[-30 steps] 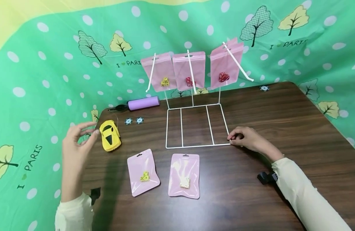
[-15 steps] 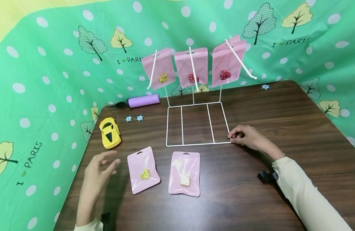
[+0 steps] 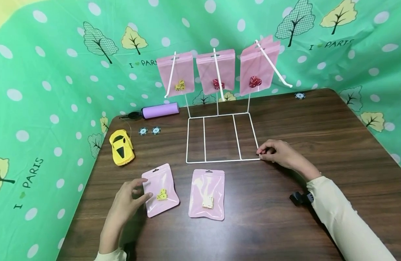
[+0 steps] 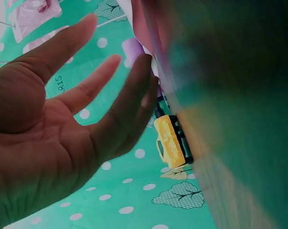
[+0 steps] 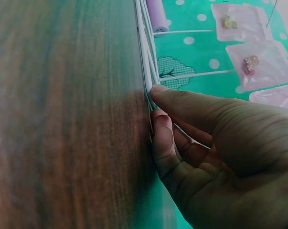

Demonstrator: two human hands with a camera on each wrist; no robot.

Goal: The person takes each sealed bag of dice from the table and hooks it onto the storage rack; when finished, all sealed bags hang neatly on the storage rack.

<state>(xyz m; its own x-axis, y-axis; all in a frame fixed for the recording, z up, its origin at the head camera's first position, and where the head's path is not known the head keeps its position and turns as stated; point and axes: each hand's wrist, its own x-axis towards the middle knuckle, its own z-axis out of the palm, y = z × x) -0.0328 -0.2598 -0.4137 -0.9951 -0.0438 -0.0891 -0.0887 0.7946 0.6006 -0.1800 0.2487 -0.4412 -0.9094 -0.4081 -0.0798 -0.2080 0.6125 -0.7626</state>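
My left hand [image 3: 126, 203] is over the left edge of a pink zip pouch [image 3: 154, 180] with yellow dice, lying on the table. In the left wrist view its fingers are spread and hold nothing. To the right lies another pink pouch [image 3: 200, 183] with white dice. My right hand [image 3: 278, 154] pinches the near right corner of a white wire display rack [image 3: 223, 160] between thumb and finger. Three hooks of the rack carry pink pouches: yellow dice on the left [image 3: 179, 69], red dice in the middle [image 3: 207, 69] and on the right [image 3: 249, 67].
A yellow toy car [image 3: 121, 148] stands at the table's left side, with two poker chips [image 3: 143, 131] near it. Behind them lies a purple hand pump [image 3: 159, 110]. Another chip [image 3: 300, 95] is at the back right. A green patterned cloth [image 3: 50, 119] hangs around the table.
My left hand has come from beside the toy car, toward me and to the right, to the left pouch. The right hand has stayed on the rack's corner.
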